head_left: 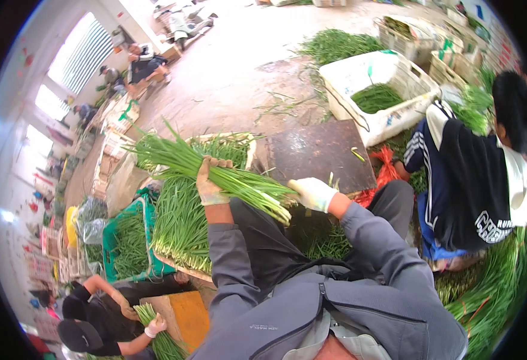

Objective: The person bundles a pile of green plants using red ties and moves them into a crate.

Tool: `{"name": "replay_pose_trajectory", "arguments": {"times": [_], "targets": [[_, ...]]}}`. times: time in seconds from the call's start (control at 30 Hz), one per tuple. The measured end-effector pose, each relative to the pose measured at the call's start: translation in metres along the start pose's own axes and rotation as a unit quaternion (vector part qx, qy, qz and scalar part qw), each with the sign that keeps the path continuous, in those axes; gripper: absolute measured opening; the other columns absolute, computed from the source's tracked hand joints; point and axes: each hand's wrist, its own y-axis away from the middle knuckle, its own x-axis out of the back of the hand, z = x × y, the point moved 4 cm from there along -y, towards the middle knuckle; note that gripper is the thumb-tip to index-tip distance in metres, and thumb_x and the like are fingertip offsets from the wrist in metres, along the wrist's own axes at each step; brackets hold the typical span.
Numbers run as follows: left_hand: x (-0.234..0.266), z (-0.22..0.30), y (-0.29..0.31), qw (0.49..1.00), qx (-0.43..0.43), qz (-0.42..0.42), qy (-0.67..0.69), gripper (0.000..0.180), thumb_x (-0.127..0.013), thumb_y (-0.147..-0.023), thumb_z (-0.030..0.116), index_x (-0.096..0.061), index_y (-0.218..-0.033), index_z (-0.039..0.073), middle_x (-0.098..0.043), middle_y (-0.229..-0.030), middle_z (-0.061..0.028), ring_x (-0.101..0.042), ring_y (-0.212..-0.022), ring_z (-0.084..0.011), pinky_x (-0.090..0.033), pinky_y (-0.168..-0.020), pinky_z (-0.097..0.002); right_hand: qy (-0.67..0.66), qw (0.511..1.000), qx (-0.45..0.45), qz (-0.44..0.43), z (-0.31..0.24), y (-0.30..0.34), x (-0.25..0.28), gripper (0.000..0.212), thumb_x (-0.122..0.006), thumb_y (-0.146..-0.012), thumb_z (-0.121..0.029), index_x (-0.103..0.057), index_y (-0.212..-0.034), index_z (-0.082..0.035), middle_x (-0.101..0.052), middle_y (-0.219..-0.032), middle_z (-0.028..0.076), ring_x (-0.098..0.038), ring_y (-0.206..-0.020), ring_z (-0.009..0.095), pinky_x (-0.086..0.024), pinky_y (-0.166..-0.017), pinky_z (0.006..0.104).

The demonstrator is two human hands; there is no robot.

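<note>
A bunch of long green chives point(245, 183) lies slantwise above my lap, its leafy tips to the upper left and its pale stem ends to the lower right. My left hand point(211, 180), in a stained white glove, is wrapped round the middle of the bunch. At the stem ends is my right hand point(314, 193), also gloved, its fingers pinched together. Whatever it pinches is too small to make out. Just left of my knees, a heap of chives point(182, 222) lies with its stem ends toward me.
A dark board point(320, 156) stands ahead, with a white crate point(377, 123) beyond it. Red plastic bags point(383, 171) sit beside my right knee. Close on the right crouches a person point(473, 174). A green crate point(130, 240) and another person holding chives point(113, 318) are at left.
</note>
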Motion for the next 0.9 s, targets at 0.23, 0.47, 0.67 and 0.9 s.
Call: {"name": "replay_pose_trajectory", "arguments": {"times": [0.23, 0.47, 0.67, 0.9], "targets": [[0.007, 0.028, -0.001, 0.997, -0.053, 0.045, 0.013, 0.012, -0.065, -0.089, 0.017, -0.06, -0.098, 0.01, -0.062, -0.079, -0.0028, -0.057, -0.073, -0.0214, -0.046, -0.08, -0.0406, -0.385, 0.901, -0.184, 0.084, 0.051, 0.045, -0.001, 0.019, -0.059, -0.094, -0.019, -0.063, -0.106, -0.005, -0.062, -0.072, 0.007, -0.064, -0.065, 0.02, -0.05, -0.061, 0.0364], [-0.01, -0.019, -0.001, 1.0, 0.011, -0.003, 0.0, 0.01, -0.064, -0.092, 0.016, -0.061, -0.098, 0.01, -0.063, -0.083, -0.0046, -0.056, -0.078, -0.0238, -0.045, -0.086, -0.0438, -0.201, 0.97, -0.036, 0.133, -0.02, -0.013, 0.033, 0.04, -0.068, -0.084, -0.027, -0.063, -0.117, -0.006, -0.064, -0.107, 0.019, -0.062, -0.097, 0.033, -0.048, -0.086, 0.0392], [-0.003, 0.005, 0.004, 0.995, -0.071, 0.063, -0.005, 0.009, -0.059, -0.093, 0.018, -0.058, -0.094, 0.009, -0.062, -0.079, -0.0041, -0.056, -0.071, -0.022, -0.048, -0.074, -0.0425, -0.613, 0.768, -0.083, 0.165, 0.038, 0.019, 0.042, 0.022, -0.063, -0.091, -0.018, -0.063, -0.107, -0.003, -0.066, -0.084, 0.004, -0.062, -0.069, 0.011, -0.048, -0.06, 0.0253], [0.031, 0.015, 0.012, 0.986, -0.126, 0.111, 0.0, 0.011, -0.058, -0.094, 0.021, -0.058, -0.098, 0.01, -0.064, -0.079, -0.0034, -0.056, -0.07, -0.021, -0.048, -0.078, -0.0417, -0.467, 0.866, -0.123, 0.131, 0.004, 0.02, 0.024, 0.032, -0.064, -0.092, -0.021, -0.059, -0.119, -0.005, -0.067, -0.087, 0.006, -0.065, -0.077, 0.013, -0.049, -0.062, 0.0286]]}}
